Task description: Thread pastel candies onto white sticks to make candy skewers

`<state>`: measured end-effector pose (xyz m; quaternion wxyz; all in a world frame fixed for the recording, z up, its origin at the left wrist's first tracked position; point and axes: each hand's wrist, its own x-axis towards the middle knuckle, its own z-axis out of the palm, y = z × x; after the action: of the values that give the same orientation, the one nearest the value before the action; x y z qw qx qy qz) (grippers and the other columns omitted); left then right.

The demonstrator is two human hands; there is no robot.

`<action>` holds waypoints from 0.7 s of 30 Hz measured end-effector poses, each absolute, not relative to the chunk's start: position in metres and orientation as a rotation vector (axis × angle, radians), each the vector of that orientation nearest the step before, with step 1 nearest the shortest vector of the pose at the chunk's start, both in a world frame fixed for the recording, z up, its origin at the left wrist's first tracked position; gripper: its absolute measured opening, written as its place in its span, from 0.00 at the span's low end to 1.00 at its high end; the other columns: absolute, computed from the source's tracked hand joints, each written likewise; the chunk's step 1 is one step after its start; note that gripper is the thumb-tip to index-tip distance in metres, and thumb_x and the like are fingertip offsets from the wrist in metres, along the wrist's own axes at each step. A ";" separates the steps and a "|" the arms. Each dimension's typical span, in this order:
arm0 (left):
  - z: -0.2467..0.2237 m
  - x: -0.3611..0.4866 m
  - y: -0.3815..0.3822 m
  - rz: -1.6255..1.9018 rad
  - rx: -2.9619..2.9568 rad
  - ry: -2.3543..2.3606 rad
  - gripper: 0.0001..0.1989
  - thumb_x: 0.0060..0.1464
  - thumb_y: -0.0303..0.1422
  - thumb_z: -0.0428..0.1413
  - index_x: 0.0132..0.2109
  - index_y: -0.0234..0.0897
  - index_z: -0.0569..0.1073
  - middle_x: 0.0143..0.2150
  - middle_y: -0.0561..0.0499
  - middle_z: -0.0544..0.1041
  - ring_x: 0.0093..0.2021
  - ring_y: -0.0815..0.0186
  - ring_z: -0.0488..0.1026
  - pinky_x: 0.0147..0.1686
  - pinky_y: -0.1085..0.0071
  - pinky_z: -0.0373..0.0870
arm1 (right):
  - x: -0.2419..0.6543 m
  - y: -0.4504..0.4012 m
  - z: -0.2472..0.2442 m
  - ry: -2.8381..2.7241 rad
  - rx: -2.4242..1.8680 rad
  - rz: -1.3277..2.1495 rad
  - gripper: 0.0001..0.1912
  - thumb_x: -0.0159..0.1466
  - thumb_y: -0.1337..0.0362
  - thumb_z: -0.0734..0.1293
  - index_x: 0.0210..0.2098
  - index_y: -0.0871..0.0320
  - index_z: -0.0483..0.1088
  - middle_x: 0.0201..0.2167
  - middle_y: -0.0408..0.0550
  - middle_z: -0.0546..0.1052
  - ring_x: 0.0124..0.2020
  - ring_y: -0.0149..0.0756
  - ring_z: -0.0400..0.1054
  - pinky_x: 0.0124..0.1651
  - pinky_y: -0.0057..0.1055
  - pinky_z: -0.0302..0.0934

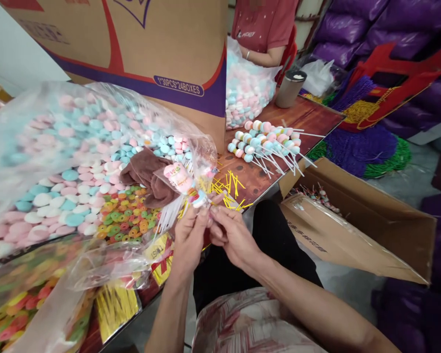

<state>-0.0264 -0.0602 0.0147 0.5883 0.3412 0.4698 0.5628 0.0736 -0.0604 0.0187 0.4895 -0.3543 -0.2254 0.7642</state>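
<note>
In front of my lap, a marshmallow candy skewer in a clear printed bag points up and away from me. My left hand is closed, pinching the gathered lower end of this bag. My right hand is closed at the same spot, thumb and fingers pressed together; whether a twist tie is between them I cannot tell. Just beyond the hands, loose yellow twist ties lie on the table. White sticks, ring gummies and a brown cloth are to the left of the bag.
Pastel marshmallows spill from a large plastic bag at left. Finished skewers lie in a pile on the table's right. A tall carton stands behind; an open carton is at right. A tumbler and a seated person are beyond.
</note>
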 end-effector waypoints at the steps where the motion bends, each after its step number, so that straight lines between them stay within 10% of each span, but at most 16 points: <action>1: 0.017 -0.031 -0.062 1.289 0.740 1.024 0.13 0.54 0.40 0.63 0.43 0.37 0.79 0.26 0.52 0.73 0.25 0.69 0.69 0.28 0.73 0.70 | 0.069 -0.063 0.020 -0.492 -0.820 1.907 0.19 0.59 0.51 0.69 0.23 0.57 0.64 0.11 0.31 0.55 0.14 0.21 0.39 0.18 0.24 0.35; 8: 0.020 -0.049 -0.064 1.367 0.612 0.853 0.08 0.51 0.35 0.65 0.35 0.36 0.76 0.24 0.55 0.66 0.21 0.73 0.61 0.17 0.77 0.63 | 0.077 -0.061 0.019 -1.172 -0.943 1.921 0.20 0.68 0.52 0.60 0.26 0.58 0.68 0.16 0.39 0.67 0.16 0.25 0.55 0.21 0.24 0.45; 15: 0.014 -0.038 -0.050 1.400 0.625 0.983 0.14 0.50 0.37 0.66 0.30 0.34 0.70 0.22 0.57 0.61 0.21 0.77 0.53 0.21 0.80 0.60 | 0.123 0.003 0.020 -2.284 -1.733 0.311 0.13 0.69 0.68 0.58 0.38 0.58 0.74 0.39 0.53 0.75 0.37 0.38 0.67 0.31 0.30 0.50; 21: 0.004 -0.033 -0.044 1.457 0.574 0.984 0.17 0.49 0.37 0.67 0.32 0.37 0.65 0.23 0.58 0.63 0.21 0.77 0.52 0.19 0.81 0.51 | 0.131 0.044 -0.002 -2.754 -1.462 -0.102 0.11 0.67 0.72 0.59 0.41 0.63 0.73 0.39 0.59 0.75 0.42 0.45 0.67 0.39 0.36 0.53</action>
<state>-0.0329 -0.0439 0.0039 0.6020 0.2480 0.4250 0.6288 0.1309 0.0444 -0.0022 0.0107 -0.4687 -0.8827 -0.0328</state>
